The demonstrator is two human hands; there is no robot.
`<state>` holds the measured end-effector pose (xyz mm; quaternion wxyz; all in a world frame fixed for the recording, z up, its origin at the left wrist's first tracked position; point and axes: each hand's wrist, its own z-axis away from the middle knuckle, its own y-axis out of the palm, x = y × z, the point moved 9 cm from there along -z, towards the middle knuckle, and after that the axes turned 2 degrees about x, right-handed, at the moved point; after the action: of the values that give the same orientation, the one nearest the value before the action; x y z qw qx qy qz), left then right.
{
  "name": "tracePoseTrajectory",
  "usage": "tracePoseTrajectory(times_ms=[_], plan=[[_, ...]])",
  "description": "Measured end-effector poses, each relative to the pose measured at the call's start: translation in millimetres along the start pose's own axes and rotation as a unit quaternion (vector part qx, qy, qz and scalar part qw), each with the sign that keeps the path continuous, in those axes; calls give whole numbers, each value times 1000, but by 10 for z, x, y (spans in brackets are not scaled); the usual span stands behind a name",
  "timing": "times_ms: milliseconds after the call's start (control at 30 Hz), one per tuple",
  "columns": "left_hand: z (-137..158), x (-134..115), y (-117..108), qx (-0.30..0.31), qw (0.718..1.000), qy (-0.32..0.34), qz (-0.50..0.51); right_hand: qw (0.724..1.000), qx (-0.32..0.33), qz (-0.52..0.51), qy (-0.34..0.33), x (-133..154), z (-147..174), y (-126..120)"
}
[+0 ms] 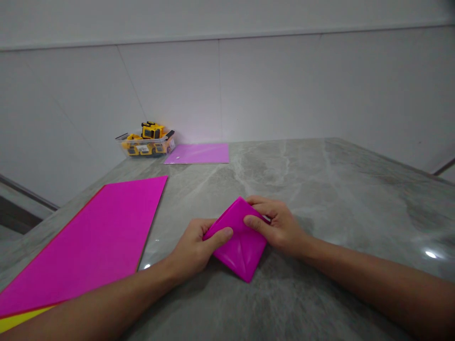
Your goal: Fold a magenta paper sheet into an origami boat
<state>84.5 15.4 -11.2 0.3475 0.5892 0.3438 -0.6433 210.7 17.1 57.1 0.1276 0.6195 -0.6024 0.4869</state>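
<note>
Grip: my left hand, right hand pinch square magenta paper, thumbs atop
Surface: grey marbled table
Room: white wall

We are working indoors, setting unclear: panelled wall at twelve o'clock, toy box at eleven, marbled tabletop at six.
</note>
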Motion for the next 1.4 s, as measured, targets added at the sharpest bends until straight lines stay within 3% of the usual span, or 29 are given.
tracePoseTrajectory(times_ms=[67, 200, 300, 367, 533, 700, 900, 1000, 1233, 1400], plan=[[-12, 15, -36, -21, 1000, 2, 8, 999, -20, -6, 30, -59, -6, -20], [-16, -9, -120, -71, 997, 20, 15, 972, -142, -111, 149, -345, 50, -164], [-27, -33, -130, -70, 997, 30, 35, 946, -146, -199, 209, -503, 72, -112], [-47, -26, -89, -37, 997, 21, 60, 940, -132, -224, 221, -524, 67, -82], [-58, -1, 4, 20, 995, -17, 93, 946, -106, -228, 205, -421, 53, -62], [-2, -95, -12, -26, 999, 11, 31, 955, -48, -206, 206, -315, 48, 66], [72, -145, -61, -72, 991, 33, -103, 945, -19, -246, 214, -349, 73, 130], [69, -120, -75, -72, 992, 23, -102, 947, 15, -255, 194, -358, 71, 157], [59, -46, -152, -99, 993, -4, -56, 974, -120, -172, 90, -329, 21, -261], [59, -57, -135, -95, 995, -6, -44, 987, -84, -125, 64, -294, 0, -303]])
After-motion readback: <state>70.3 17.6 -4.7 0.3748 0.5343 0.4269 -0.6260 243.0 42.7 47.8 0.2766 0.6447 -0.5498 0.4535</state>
